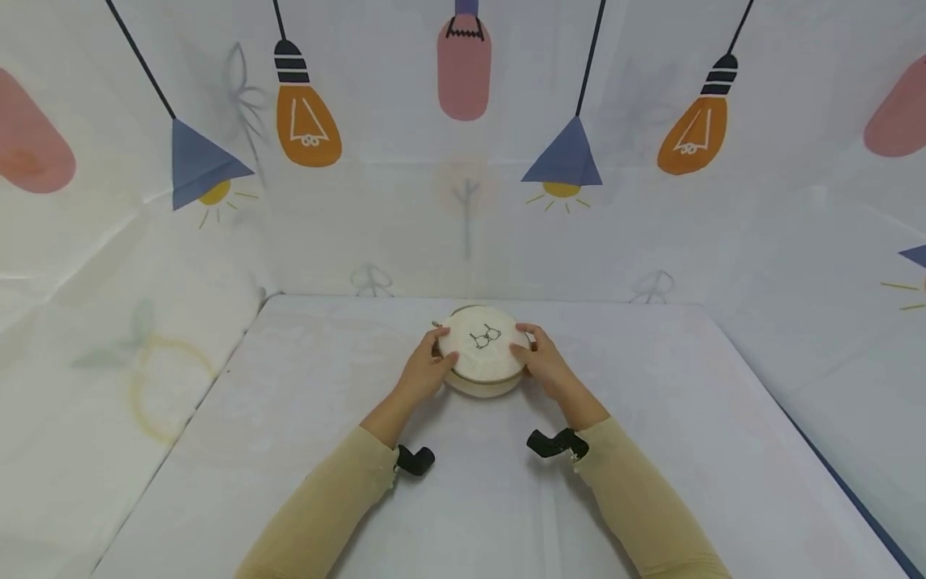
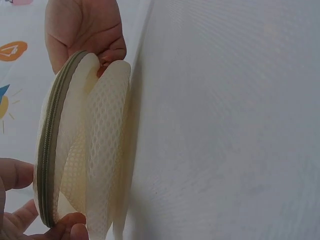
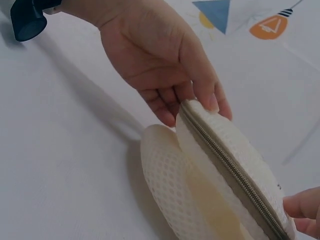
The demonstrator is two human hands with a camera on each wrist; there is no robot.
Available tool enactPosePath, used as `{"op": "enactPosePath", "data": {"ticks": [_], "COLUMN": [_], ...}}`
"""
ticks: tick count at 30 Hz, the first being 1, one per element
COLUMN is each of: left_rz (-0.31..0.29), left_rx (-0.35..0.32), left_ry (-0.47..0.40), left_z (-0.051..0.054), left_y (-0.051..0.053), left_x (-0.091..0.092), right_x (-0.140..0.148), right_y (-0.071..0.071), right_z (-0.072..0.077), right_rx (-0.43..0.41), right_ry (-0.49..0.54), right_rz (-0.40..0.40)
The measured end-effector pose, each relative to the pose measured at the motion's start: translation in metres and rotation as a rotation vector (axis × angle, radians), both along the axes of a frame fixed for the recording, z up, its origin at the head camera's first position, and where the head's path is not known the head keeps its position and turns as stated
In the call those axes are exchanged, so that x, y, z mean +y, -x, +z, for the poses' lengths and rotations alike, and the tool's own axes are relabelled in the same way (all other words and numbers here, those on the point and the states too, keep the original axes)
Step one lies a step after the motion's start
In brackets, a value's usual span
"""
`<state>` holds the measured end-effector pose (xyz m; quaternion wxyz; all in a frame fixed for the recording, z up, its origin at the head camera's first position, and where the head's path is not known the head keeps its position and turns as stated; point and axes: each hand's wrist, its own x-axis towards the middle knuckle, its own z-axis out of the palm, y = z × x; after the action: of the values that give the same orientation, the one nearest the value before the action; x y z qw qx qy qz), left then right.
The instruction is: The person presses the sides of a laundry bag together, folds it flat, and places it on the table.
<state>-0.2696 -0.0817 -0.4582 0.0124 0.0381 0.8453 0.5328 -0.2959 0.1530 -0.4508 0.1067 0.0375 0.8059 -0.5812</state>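
A round, cream mesh laundry bag [image 1: 473, 368] rests on the white table, a small black line drawing on its top. My left hand [image 1: 423, 370] grips its left rim, thumb on top. The right hand [image 1: 547, 366] holds the opposite rim in the same way. In the left wrist view, an olive zipper [image 2: 48, 145] runs around the upper edge, above a sagging mesh side [image 2: 106, 135]. Left fingers [image 2: 15, 172] pinch that edge. The right wrist view shows the zipper [image 3: 232, 172] and, across the bag, the left hand [image 3: 155, 55]. Zipper closure cannot be made out fully.
A white table [image 1: 463, 498] lies under the bag, its back edge just behind it. White walls [image 1: 405, 217] printed with lamps and bulbs stand behind and on both sides. Black wrist camera mounts [image 1: 557, 443] stick out from the tan sleeves [image 1: 647, 498].
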Motion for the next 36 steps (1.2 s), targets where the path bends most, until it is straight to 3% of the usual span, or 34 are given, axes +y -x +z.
{"op": "enactPosePath", "data": {"ticks": [12, 21, 31, 36], "left_rz": [-0.014, 0.003, 0.08, 0.073], "left_rx": [-0.038, -0.024, 0.084, 0.152], "left_ry": [0.046, 0.138, 0.289, 0.377], "left_z": [0.003, 0.007, 0.01, 0.012], "left_y": [-0.002, -0.006, -0.014, -0.016], "left_x": [0.0, 0.001, 0.008, 0.011], "right_x": [0.002, 0.002, 0.003, 0.003], "right_y": [0.001, 0.001, -0.004, -0.004], "right_z": [0.001, 0.005, 0.006, 0.007], "right_rx": [0.041, 0.066, 0.137, 0.179], "right_ry": [-0.132, -0.249, -0.461, -0.534], "right_rz": [0.025, 0.076, 0.127, 0.151]}}
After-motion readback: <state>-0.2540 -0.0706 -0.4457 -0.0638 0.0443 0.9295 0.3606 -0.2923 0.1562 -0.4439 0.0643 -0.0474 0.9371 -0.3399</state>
